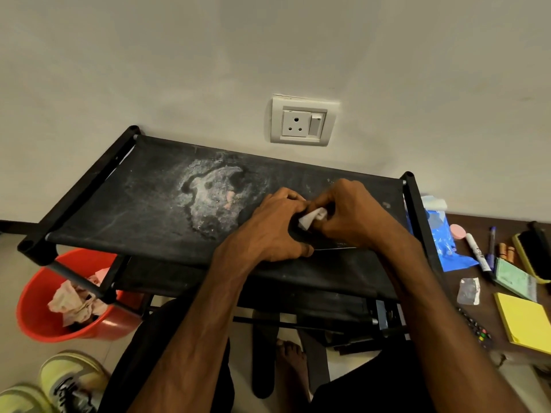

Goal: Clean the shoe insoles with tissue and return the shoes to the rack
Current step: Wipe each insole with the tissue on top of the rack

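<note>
Tissue (pixel 310 219), small, white and folded, is pinched between both hands just above the right part of the rack's (pixel 134 204) top shelf. The left hand (pixel 268 228) grips it from the left with curled fingers, and the right hand (pixel 351 216) grips it from the right, knuckles up. The two hands touch each other around it. Something dark lies on the shelf under the hands, but I cannot tell what it is.

The rack is black, with a fabric top that carries a large whitish stain (pixel 208 198) near its middle. Behind the rack, a white socket (pixel 302 122) sits on the wall. Under the rack's left front corner stands a red bucket (pixel 38 308) holding crumpled paper (pixel 74 302). In front of the rack, at the lower left, is a pale yellow-green sneaker (pixel 71 380). Below the rack's front edge a bare foot (pixel 290 362) rests on the floor. Right of the rack, a brown table (pixel 492 296) holds a blue packet (pixel 444 245), a marker (pixel 478 251) and a yellow notepad (pixel 524 323).
</note>
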The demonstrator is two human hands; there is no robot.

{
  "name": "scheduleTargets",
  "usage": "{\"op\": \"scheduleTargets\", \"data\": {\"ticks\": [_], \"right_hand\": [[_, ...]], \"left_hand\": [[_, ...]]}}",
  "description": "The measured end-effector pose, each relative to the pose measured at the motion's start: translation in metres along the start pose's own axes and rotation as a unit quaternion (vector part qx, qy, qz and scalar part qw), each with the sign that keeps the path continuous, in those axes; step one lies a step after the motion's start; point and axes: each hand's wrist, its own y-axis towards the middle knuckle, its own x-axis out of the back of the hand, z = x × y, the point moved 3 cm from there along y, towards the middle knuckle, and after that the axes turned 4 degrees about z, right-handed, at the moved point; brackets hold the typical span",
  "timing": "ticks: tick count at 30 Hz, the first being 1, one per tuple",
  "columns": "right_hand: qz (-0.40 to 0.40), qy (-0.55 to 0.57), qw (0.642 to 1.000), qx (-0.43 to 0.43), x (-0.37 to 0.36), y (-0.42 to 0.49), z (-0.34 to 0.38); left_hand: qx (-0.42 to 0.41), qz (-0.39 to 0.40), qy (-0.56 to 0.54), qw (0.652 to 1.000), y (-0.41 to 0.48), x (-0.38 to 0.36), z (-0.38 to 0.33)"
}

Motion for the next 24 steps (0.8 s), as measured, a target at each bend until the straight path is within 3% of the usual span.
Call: {"op": "scheduleTargets", "data": {"ticks": [7, 13, 15, 21, 24], "right_hand": [[0.116, -0.065, 0.990, -0.035, 0.012, -0.014, -0.010], [-0.021, -0.017, 0.999, -0.027, 0.003, 0.000, 0.002], [-0.031, -0.016, 0.999, -0.020, 0.002, 0.003, 0.002], [0.103, -0.029, 0.994, 0.017, 0.004, -0.008, 0.001], [0.119, -0.030, 0.992, 0.028, 0.003, -0.009, 0.002]], "left_hand": [[0.000, 0.001, 0.002, 1.000, 0.000, 0.000, 0.003], [0.001, -0.003, 0.002, 1.000, 0.001, 0.002, 0.001], [0.003, -0.006, -0.005, 1.000, 0.001, 0.001, 0.000], [-0.001, -0.009, -0.013, 1.000, 0.002, 0.001, 0.001], [0.002, -0.004, -0.010, 1.000, 0.002, 0.001, 0.002]]}}
